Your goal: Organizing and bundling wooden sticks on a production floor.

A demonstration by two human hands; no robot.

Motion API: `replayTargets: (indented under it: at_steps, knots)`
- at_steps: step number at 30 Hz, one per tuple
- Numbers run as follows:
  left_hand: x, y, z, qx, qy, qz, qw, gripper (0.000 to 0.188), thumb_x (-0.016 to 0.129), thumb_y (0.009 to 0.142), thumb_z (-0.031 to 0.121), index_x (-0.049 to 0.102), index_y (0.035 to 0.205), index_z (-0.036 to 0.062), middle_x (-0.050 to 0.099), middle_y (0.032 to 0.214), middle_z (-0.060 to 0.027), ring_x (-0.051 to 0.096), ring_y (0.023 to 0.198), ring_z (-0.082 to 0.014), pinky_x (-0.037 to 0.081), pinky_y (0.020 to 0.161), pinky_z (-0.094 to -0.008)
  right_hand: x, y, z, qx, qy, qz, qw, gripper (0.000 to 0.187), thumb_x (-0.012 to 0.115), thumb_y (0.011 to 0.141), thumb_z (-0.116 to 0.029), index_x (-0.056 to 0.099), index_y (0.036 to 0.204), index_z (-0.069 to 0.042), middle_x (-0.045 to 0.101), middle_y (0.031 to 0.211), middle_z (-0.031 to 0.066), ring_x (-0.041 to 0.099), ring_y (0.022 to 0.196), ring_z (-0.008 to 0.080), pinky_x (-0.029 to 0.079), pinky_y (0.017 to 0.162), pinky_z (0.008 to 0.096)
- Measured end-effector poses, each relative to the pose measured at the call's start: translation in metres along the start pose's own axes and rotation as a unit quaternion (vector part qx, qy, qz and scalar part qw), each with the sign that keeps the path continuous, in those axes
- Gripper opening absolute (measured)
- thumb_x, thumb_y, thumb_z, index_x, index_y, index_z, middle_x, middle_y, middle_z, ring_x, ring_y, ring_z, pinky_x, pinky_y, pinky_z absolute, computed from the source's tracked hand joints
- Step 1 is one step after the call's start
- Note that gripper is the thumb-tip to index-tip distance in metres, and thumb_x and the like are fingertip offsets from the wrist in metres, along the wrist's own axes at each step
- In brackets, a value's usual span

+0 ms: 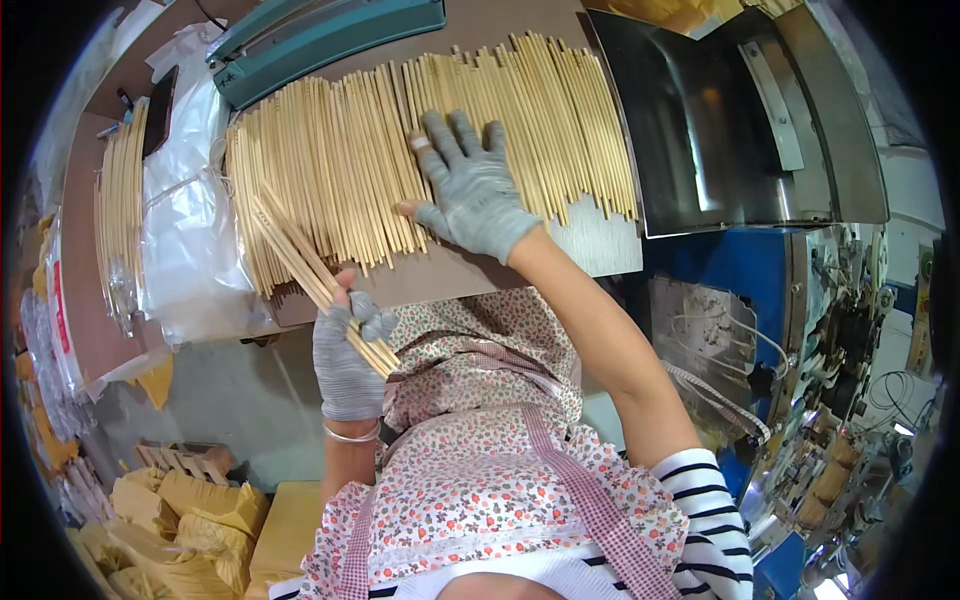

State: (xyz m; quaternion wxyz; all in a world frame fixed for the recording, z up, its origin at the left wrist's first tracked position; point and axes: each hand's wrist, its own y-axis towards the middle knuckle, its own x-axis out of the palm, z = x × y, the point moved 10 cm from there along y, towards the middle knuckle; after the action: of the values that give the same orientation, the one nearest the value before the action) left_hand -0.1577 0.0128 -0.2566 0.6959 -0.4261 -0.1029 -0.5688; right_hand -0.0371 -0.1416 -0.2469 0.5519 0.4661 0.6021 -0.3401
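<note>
Side by side across the table lies a wide layer of wooden chopsticks point(320, 150). My right hand point(472, 190), in a grey glove with some fingertips bare, rests on the middle of that layer with its fingers spread. In front of the table's near edge, my left hand point(350, 345), gloved the same way, is closed round a small bunch of chopsticks point(300, 262). The bunch slants up and to the left, its far ends over the left part of the layer. How many sticks it has is hard to tell.
Behind the chopsticks stands a teal sealing machine point(325, 45). Clear plastic bags point(190, 210) and another row of chopsticks point(120, 200) lie at the left, near a dark phone point(160, 110). A black metal chute point(700, 130) borders the right side. Yellow wrapped packages point(205, 510) sit low at the left.
</note>
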Motion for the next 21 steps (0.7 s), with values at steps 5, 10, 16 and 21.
replayTargets:
  at_steps: [5,10,16,21]
  knots:
    - [-0.002,0.002,-0.007,-0.029,0.003,-0.002,1.000,0.028,0.047,0.097,0.023,0.049,0.119,0.0054,0.050,0.076,0.0036,0.044,0.060,-0.0062,0.041,0.064,-0.0253,-0.007,-0.021,0.010,0.011,-0.033,-0.022,0.999,0.090,0.033,0.086,-0.068,0.028,0.143,0.001,0.020,0.150,0.0215,0.017,0.140,0.0371,0.007,0.109,0.0604]
    - [0.003,0.004,-0.007,-0.035,-0.011,-0.027,0.999,0.030,0.048,0.096,0.023,0.049,0.120,0.0048,0.050,0.077,0.0031,0.045,0.061,-0.0068,0.042,0.065,-0.0254,-0.017,-0.035,0.003,0.020,-0.018,-0.029,0.999,0.091,0.033,0.085,-0.068,0.026,0.143,0.002,0.019,0.150,0.0229,0.017,0.140,0.0370,0.006,0.108,0.0617]
    - [0.006,0.003,-0.005,-0.032,-0.001,-0.032,0.999,0.034,0.051,0.095,0.026,0.048,0.121,0.0044,0.051,0.079,0.0028,0.047,0.063,-0.0065,0.043,0.067,-0.0249,-0.061,-0.034,0.012,0.044,0.074,0.127,0.988,0.056,0.052,0.086,-0.043,0.052,0.123,0.000,0.047,0.126,0.0206,0.043,0.119,0.0359,0.028,0.099,0.0530]
    - [0.008,-0.001,-0.004,-0.034,0.001,-0.032,0.999,0.035,0.052,0.094,0.027,0.049,0.121,0.0049,0.051,0.078,0.0029,0.047,0.063,-0.0060,0.043,0.066,-0.0250,-0.070,-0.033,0.037,0.109,0.146,0.150,0.972,0.012,0.066,0.077,-0.013,0.067,0.086,-0.005,0.059,0.077,0.0115,0.057,0.076,0.0270,0.044,0.071,0.0394]
